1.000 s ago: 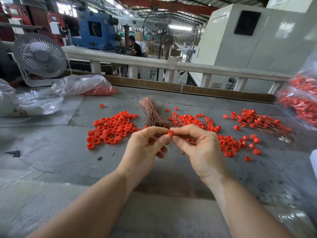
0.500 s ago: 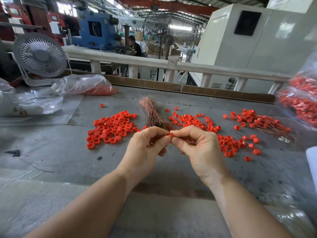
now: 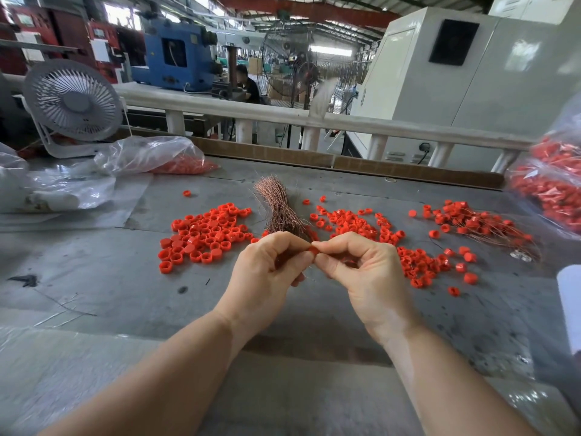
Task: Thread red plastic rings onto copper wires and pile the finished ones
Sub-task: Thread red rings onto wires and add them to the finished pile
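Your hands meet over the surface, left hand and right hand touching at one ring. Wire bundle just behind them. Loose rings to its left, more rings right. Finished pile far right; fan back left.

Both hands raised together, fingers curled, pinching.
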Demonstrator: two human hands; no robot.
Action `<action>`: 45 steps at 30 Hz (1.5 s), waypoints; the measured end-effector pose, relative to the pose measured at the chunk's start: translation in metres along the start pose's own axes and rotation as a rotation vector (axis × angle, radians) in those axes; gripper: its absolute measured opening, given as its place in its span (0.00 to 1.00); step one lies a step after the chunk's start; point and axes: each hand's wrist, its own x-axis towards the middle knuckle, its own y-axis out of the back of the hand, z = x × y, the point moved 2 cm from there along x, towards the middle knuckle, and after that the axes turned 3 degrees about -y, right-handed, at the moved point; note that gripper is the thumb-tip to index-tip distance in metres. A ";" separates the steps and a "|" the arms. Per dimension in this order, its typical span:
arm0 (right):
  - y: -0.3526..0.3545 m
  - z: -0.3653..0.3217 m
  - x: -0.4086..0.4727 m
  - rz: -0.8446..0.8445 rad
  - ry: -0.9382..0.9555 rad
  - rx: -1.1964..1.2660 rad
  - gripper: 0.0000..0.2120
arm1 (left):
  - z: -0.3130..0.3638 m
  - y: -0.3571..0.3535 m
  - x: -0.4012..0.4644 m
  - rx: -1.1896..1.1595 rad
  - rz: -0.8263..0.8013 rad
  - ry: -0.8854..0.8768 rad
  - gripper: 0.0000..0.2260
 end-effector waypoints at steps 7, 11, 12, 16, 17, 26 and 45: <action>0.000 -0.001 0.001 0.025 -0.002 0.002 0.04 | 0.001 -0.003 -0.001 -0.283 -0.001 0.082 0.03; -0.003 0.000 0.001 0.010 0.001 -0.008 0.04 | -0.004 -0.002 0.001 -0.388 0.004 0.169 0.02; -0.003 0.000 0.001 0.001 0.008 -0.004 0.04 | -0.006 -0.002 0.001 -0.427 -0.004 0.204 0.03; -0.003 0.001 0.002 -0.027 0.006 0.017 0.05 | -0.009 -0.001 0.002 -0.509 -0.030 0.274 0.08; -0.003 0.002 0.002 -0.036 0.004 0.018 0.06 | -0.009 -0.001 0.001 -0.515 -0.034 0.272 0.07; -0.003 0.002 0.003 -0.042 -0.028 0.035 0.13 | -0.007 -0.001 0.004 -0.136 0.001 0.113 0.07; -0.001 0.000 0.001 -0.086 -0.025 0.011 0.15 | -0.006 -0.003 0.002 0.008 0.058 0.045 0.08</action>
